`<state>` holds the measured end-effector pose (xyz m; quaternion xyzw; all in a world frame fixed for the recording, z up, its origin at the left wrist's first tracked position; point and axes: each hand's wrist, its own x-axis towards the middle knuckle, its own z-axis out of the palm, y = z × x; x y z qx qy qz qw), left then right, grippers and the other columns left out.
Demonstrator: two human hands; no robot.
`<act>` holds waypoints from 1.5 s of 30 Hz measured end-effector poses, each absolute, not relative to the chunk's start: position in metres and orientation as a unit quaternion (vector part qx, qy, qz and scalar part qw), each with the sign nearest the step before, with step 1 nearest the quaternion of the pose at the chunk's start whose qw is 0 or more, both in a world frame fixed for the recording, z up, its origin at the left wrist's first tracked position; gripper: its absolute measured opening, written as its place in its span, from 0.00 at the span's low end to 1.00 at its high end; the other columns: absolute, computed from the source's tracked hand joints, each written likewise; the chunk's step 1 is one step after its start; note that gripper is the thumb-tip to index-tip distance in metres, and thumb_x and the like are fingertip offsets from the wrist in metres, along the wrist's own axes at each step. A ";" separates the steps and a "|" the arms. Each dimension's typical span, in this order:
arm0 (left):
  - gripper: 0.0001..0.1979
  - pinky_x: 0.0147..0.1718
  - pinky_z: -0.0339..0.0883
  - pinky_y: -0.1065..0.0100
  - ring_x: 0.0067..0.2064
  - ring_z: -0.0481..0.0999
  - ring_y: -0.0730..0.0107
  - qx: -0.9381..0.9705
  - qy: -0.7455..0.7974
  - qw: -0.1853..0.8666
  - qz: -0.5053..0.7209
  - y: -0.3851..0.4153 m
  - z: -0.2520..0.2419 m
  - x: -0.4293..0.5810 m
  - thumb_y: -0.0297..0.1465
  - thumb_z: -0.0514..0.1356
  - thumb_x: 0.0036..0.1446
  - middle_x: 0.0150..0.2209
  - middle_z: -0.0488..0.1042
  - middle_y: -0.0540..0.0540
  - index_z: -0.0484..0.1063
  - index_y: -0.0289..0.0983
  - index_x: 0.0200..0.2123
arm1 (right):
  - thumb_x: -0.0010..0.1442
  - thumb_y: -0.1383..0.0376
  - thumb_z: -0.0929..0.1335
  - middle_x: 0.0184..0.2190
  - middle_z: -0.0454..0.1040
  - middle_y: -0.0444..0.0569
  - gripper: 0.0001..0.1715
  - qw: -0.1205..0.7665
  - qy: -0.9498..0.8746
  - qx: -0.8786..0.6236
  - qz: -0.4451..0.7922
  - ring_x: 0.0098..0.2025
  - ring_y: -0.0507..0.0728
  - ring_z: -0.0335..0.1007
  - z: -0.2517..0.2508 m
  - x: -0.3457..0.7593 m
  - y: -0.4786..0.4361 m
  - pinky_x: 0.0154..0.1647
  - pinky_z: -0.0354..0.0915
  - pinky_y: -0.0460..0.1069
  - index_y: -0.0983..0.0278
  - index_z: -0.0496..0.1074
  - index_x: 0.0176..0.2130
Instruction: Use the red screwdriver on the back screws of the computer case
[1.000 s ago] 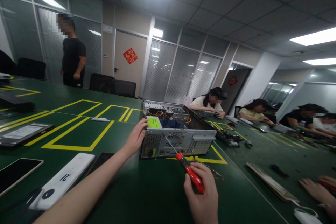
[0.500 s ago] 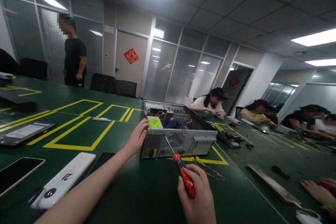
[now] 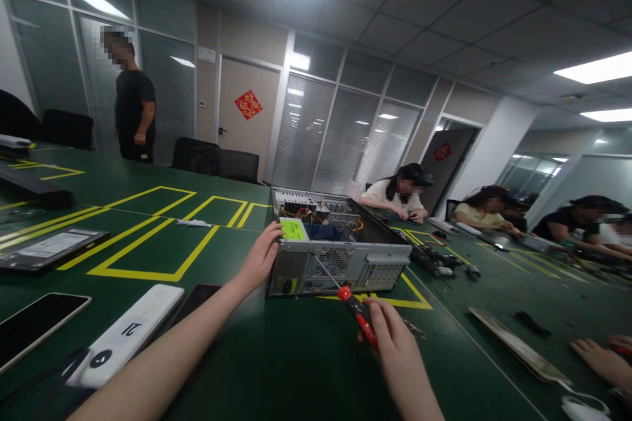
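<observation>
An open computer case [image 3: 363, 255] lies on the green table with its rear panel facing me. Wires and a box with a lime-green label [image 3: 295, 230] show inside it. My left hand [image 3: 261, 256] grips the case's near left corner beside that label, fingers over the edge. In my right hand [image 3: 397, 342] is a red and black screwdriver [image 3: 363, 323], held by its handle. The shaft slants up and left to the rear panel, left of centre. Whether the tip touches a screw is too small to tell.
To my left lie a hard drive [image 3: 52, 250], a phone [image 3: 39, 325] and a white device marked 21 [image 3: 128, 335]. Cables and small parts [image 3: 434, 260] sit right of the case. A co-worker's hand [image 3: 600, 358] rests at far right; other people sit beyond.
My right hand and the screwdriver handle have shifted right, and the shaft now slants more. The tip sits slightly right on the rear panel. My left hand stays on the case.
</observation>
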<state>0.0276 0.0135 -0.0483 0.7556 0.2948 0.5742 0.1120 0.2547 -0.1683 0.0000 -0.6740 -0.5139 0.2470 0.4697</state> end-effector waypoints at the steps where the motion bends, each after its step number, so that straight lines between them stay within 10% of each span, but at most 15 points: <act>1: 0.15 0.60 0.51 0.53 0.62 0.56 0.62 0.755 0.294 0.113 0.575 0.014 -0.048 0.028 0.35 0.43 0.64 0.56 0.61 0.40 0.63 0.38 0.48 | 0.57 0.48 0.60 0.19 0.70 0.43 0.21 0.486 -0.478 -0.655 0.325 0.17 0.50 0.59 -0.003 0.256 -0.167 0.15 0.52 0.43 0.62 0.65 0.40; 7: 0.15 0.60 0.51 0.54 0.62 0.55 0.63 0.755 0.291 0.113 0.577 0.015 -0.049 0.028 0.34 0.44 0.63 0.56 0.62 0.41 0.63 0.38 0.48 | 0.55 0.54 0.66 0.18 0.64 0.37 0.17 0.501 -0.188 -0.357 0.766 0.11 0.38 0.40 -0.024 0.246 -0.172 0.11 0.39 0.36 0.66 0.62 0.31; 17: 0.16 0.60 0.50 0.53 0.62 0.55 0.62 0.758 0.296 0.108 0.571 0.015 -0.050 0.028 0.35 0.43 0.64 0.57 0.61 0.41 0.62 0.39 0.49 | 0.58 0.66 0.65 0.23 0.63 0.38 0.08 0.444 -0.031 -0.195 0.874 0.15 0.38 0.49 -0.019 0.231 -0.170 0.11 0.40 0.34 0.68 0.61 0.36; 24: 0.16 0.59 0.51 0.52 0.62 0.56 0.61 0.757 0.295 0.108 0.573 0.014 -0.049 0.028 0.35 0.43 0.64 0.57 0.62 0.41 0.63 0.38 0.49 | 0.53 0.53 0.67 0.17 0.58 0.35 0.18 0.431 -0.316 -0.462 0.708 0.14 0.41 0.43 -0.012 0.240 -0.169 0.13 0.39 0.38 0.65 0.63 0.32; 32: 0.15 0.59 0.51 0.53 0.62 0.56 0.62 0.756 0.287 0.112 0.577 0.014 -0.047 0.029 0.35 0.43 0.63 0.56 0.62 0.40 0.63 0.38 0.48 | 0.55 0.64 0.63 0.38 0.69 0.53 0.12 0.293 -0.665 -0.684 -0.055 0.33 0.58 0.69 0.013 0.238 -0.172 0.33 0.66 0.53 0.63 0.67 0.40; 38: 0.15 0.60 0.50 0.54 0.62 0.55 0.62 0.756 0.291 0.114 0.575 0.015 -0.050 0.030 0.34 0.44 0.63 0.57 0.61 0.41 0.63 0.38 0.49 | 0.56 0.67 0.61 0.49 0.65 0.57 0.20 0.301 -0.710 -0.632 -0.079 0.36 0.57 0.72 -0.005 0.206 -0.181 0.34 0.69 0.50 0.63 0.64 0.49; 45: 0.15 0.60 0.50 0.55 0.62 0.55 0.63 0.755 0.286 0.115 0.579 0.016 -0.050 0.031 0.34 0.44 0.63 0.56 0.62 0.41 0.62 0.38 0.49 | 0.62 0.55 0.51 0.34 0.75 0.54 0.26 0.336 -0.588 -0.735 0.022 0.35 0.60 0.72 0.019 0.238 -0.171 0.34 0.66 0.53 0.63 0.66 0.48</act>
